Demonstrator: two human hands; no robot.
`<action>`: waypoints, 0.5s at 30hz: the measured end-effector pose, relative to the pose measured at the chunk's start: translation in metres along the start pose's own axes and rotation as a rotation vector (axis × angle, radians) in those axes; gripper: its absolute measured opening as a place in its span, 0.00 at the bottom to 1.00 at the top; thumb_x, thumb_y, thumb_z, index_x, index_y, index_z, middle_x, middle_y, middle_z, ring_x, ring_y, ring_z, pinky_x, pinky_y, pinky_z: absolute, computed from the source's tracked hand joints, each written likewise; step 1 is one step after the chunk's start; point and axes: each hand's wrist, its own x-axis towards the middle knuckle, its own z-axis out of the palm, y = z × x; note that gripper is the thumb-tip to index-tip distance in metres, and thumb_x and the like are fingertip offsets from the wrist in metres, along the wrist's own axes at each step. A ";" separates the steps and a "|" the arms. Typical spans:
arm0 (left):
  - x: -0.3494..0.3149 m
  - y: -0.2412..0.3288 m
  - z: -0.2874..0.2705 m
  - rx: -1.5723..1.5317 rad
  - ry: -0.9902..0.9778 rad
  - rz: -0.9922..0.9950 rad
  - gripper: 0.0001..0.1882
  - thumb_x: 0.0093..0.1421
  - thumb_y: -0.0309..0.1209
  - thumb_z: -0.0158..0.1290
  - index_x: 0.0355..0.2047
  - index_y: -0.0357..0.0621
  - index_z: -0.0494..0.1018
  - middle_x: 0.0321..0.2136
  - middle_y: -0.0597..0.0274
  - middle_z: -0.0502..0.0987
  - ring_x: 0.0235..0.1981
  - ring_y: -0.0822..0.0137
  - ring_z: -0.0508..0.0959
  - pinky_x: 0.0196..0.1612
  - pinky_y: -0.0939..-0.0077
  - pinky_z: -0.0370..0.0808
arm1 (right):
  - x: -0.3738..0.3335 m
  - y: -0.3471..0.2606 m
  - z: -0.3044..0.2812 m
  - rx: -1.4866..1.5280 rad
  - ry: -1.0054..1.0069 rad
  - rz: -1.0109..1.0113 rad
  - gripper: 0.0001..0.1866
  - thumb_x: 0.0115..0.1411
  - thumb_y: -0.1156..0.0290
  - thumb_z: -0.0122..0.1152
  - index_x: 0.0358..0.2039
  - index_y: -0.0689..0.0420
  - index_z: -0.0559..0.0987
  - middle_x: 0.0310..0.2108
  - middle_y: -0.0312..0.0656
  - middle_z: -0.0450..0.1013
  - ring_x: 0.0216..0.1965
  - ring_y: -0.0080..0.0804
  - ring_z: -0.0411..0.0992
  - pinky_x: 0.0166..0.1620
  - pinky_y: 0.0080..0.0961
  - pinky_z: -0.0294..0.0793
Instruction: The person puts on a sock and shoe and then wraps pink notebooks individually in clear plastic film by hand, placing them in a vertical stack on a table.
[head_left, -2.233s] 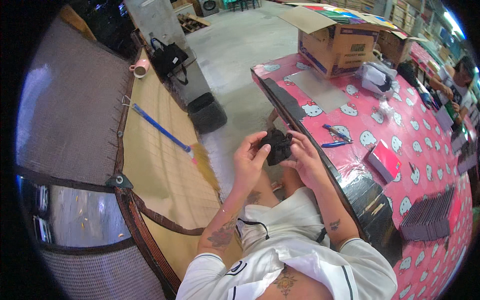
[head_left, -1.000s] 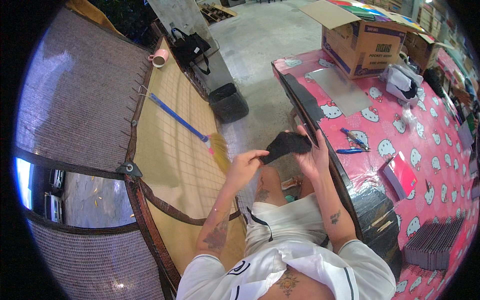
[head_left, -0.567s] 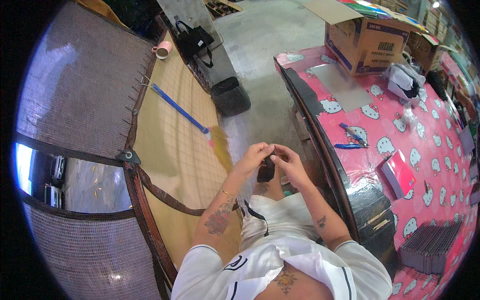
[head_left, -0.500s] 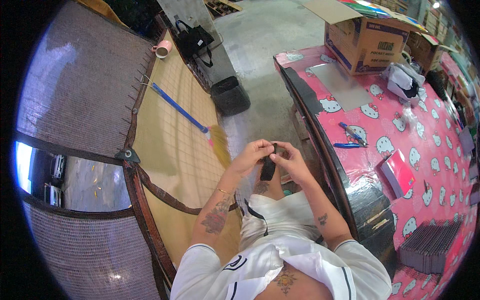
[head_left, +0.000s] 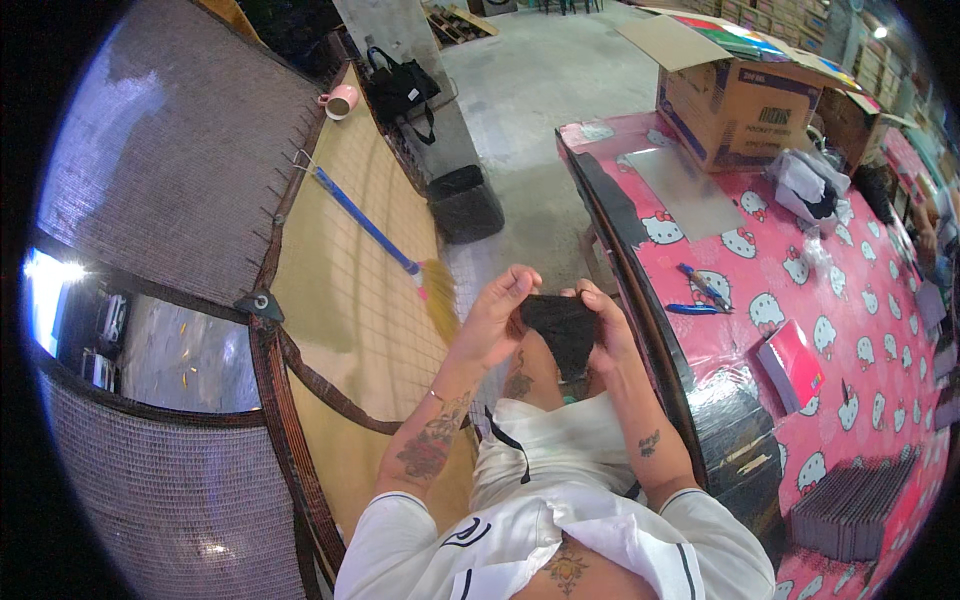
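holding black cloth (head_left: 562,330) above your legs (head_left: 532,376)

your left hand (head_left: 500,318) and right hand (head_left: 612,328) grip its upper corners, fingers closed; a dark table edge (head_left: 657,345) runs just beside the right, while grey floor (head_left: 525,170) opens ahead.

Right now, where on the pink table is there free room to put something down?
Mainly between the blue tools, the pink block and the white bag; a smaller patch lies between the tools and the shiny black covering. The far end is crowded: cardboard box, flat sheet and bag.
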 end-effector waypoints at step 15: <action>0.005 0.025 0.008 1.017 0.058 0.260 0.09 0.66 0.33 0.52 0.37 0.40 0.75 0.29 0.61 0.78 0.31 0.68 0.80 0.34 0.73 0.73 | 0.036 -0.046 -0.018 -0.333 -0.314 0.005 0.14 0.60 0.56 0.59 0.30 0.54 0.74 0.29 0.31 0.69 0.33 0.22 0.68 0.38 0.21 0.65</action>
